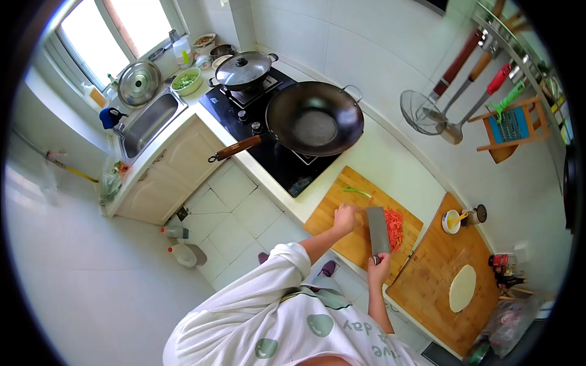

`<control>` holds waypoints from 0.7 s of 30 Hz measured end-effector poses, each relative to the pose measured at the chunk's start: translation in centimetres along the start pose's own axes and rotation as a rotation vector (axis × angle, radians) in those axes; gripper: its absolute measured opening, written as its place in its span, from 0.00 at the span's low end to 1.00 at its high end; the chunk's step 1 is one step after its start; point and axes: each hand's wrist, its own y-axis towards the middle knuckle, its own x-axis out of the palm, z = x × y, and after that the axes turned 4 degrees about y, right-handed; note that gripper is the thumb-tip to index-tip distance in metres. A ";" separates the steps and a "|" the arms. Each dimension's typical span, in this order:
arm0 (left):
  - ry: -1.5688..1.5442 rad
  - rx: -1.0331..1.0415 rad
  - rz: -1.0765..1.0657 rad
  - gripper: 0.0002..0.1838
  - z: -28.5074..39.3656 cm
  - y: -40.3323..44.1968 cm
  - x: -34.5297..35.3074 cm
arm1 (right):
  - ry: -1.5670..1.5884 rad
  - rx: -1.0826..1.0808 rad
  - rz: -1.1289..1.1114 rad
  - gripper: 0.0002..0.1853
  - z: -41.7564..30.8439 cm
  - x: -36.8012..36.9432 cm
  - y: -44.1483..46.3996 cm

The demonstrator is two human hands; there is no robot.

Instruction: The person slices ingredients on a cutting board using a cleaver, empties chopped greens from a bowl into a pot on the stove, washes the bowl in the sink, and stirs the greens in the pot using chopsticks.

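My right hand (379, 268) is wrapped round the handle of a cleaver (378, 230), whose broad grey blade reaches away from me over a wooden cutting board (329, 210). Against the right side of the blade lies a pile of shredded carrot (394, 229). Left of the blade, my left hand (346, 218) rests low over the board with its fingers curled. Whatever those fingers may hold is too small to make out. A green vegetable piece (356, 192) lies on the board beyond my left hand.
A large wok (314, 119) and a lidded pan (244, 70) sit on the black stove (296, 177). To the right, a second wooden board (421, 277) bears a flat dough round (463, 288) and a small white bowl (452, 222). Utensils (448, 131) hang above; a sink (152, 125) is left.
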 end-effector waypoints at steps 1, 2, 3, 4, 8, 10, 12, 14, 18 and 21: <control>-0.016 -0.002 0.007 0.11 -1.1 0.1 -0.9 | -0.014 -0.007 0.008 0.17 -0.3 1.2 -0.4; -0.212 -0.115 -0.179 0.12 -2.4 0.3 -1.7 | -0.021 -0.033 0.041 0.17 -0.4 2.5 -0.7; -0.405 -0.226 -0.367 0.12 -3.9 0.3 -2.9 | -0.026 -0.057 0.071 0.18 -1.0 4.0 -1.1; -0.411 -0.227 -0.364 0.12 -4.7 0.1 -5.5 | -0.033 -0.062 0.072 0.18 -1.7 5.5 -1.6; -0.590 -0.272 -0.547 0.10 -9.5 -1.5 -16.0 | -0.107 0.013 0.138 0.17 -2.7 11.9 -1.7; -0.668 -0.229 -0.615 0.11 -12.1 -1.9 -20.4 | -0.111 0.058 0.149 0.16 -2.6 13.6 -1.3; -0.763 -0.312 -0.657 0.16 -14.0 -2.5 -25.7 | -0.052 0.017 0.216 0.18 -2.9 14.7 -1.5; -0.870 -0.374 -0.640 0.17 -17.2 -2.4 -29.6 | -0.148 0.041 0.197 0.17 -2.9 15.4 -0.2; -0.945 -0.429 -0.448 0.16 -23.1 -0.1 -36.0 | -0.360 -0.103 0.337 0.14 -7.6 15.0 1.3; -1.000 -0.517 -0.267 0.12 -26.2 2.3 -41.0 | -0.268 -0.241 0.497 0.14 -12.8 14.0 5.5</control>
